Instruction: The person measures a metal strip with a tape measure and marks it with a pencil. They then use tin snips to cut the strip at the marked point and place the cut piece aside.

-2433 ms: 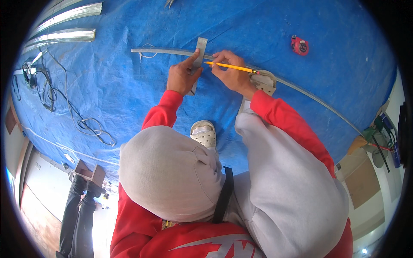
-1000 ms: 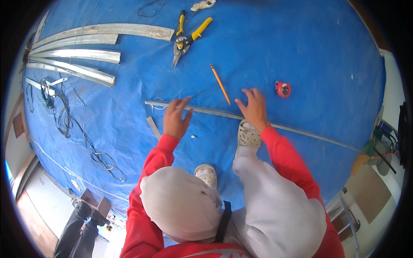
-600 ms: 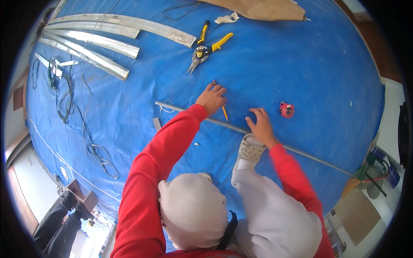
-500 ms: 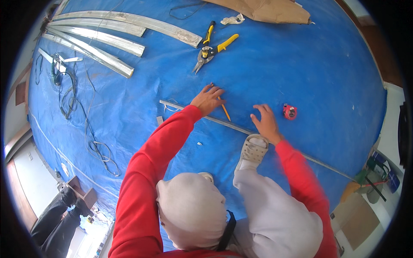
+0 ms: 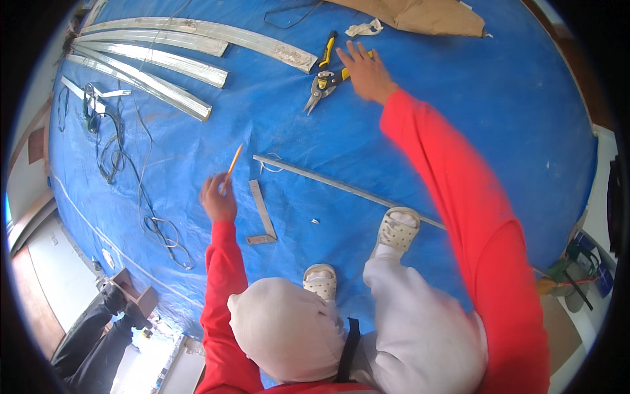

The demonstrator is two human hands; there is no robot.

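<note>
My left hand (image 5: 218, 201) is closed around an orange pencil (image 5: 234, 161), whose tip points up and away from me. Far ahead, my right hand (image 5: 369, 75) reaches over the yellow-handled tin snips (image 5: 322, 81). Its fingers are stretched out and cover part of one handle; whether they touch it, I cannot tell. The snips lie spread with their jaws toward me. A long thin metal strip (image 5: 348, 187) runs slantwise across the blue sheet, past my right foot and under my right arm. An L-shaped try square (image 5: 262, 213) lies flat beside my left hand.
Several long metal channels (image 5: 164, 64) lie at the far left. A corded power tool (image 5: 88, 111) and its tangled cable (image 5: 141, 197) are nearer. Brown paper (image 5: 420, 16) and a crumpled white scrap (image 5: 364, 28) sit at the far edge. Another person's legs (image 5: 98, 341) show at lower left.
My left hand has lifted the pencil off the sheet and moved left and nearer. My right hand has gone from beside the strip up to the snips; my arm now hides the red tape measure.
</note>
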